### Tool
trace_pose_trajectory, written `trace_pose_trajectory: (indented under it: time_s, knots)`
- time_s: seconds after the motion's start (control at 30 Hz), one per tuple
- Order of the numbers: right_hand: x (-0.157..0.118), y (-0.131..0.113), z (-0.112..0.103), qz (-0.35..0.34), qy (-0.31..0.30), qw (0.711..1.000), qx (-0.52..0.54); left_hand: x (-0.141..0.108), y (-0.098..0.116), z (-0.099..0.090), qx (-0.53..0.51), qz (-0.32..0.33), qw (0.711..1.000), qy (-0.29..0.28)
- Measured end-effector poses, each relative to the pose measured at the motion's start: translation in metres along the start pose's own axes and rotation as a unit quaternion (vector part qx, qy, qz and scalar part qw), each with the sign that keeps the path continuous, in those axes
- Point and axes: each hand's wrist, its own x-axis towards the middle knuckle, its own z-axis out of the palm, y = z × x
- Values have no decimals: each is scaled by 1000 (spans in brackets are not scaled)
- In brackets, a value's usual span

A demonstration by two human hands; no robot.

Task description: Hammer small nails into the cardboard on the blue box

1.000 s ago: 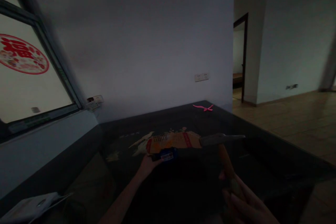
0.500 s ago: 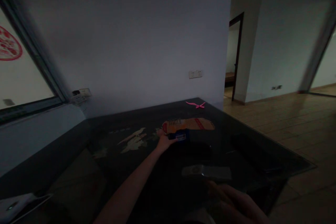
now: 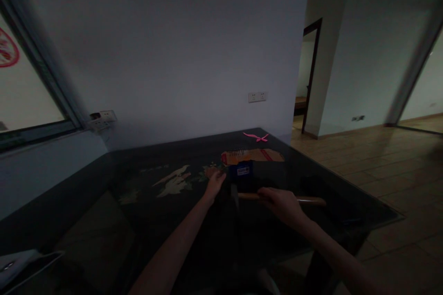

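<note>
My right hand (image 3: 282, 203) is closed around the wooden handle of a hammer (image 3: 314, 201), which lies crosswise low over the dark table. Its dark metal head points left, just in front of a blue box (image 3: 242, 170) with a small light label. My left hand (image 3: 215, 180) is to the left of the box, with a small gap between them; its fingers look spread and nothing shows in them. An orange and red flat piece (image 3: 268, 155) lies right behind the box.
A pink ribbon-like item (image 3: 258, 137) lies near the far corner of the dark table (image 3: 145, 147). A dark object (image 3: 339, 203) rests on the right side. A white item (image 3: 17, 260) is at the lower left. The wall stands behind the table.
My right hand has moved forward and left with the hammer, whose head has turned toward the box. My left hand has come away from the blue box. The view has shifted slightly.
</note>
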Motion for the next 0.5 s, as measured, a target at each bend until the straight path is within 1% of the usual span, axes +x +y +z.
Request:
trace_pose_trajectory:
  time_s: [0.03, 0.07, 0.1, 0.17, 0.23, 0.37, 0.5]
  knots:
    - [8, 3, 5, -9, -3, 1000, -5, -10, 1, -4, -30, -34, 999, -2]
    - [16, 5, 10, -17, -7, 1000, -10, -19, 3, -6, -53, -53, 997, -4]
    - [24, 7, 14, -23, -11, 1000, -16, -29, 4, -7, -68, -57, 996, -7]
    - [37, 9, 21, -35, -20, 999, -25, -45, 8, -6, -67, -30, 997, -2]
    - [48, 12, 27, -47, -30, 998, -31, -57, 12, -3, -39, 6, 999, 3]
    - [66, 19, 39, -68, -52, 996, -40, -63, 17, -2, 54, 61, 997, -13]
    - [77, 28, 53, -80, -70, 993, -46, -63, 16, -7, 109, 64, 992, -12]
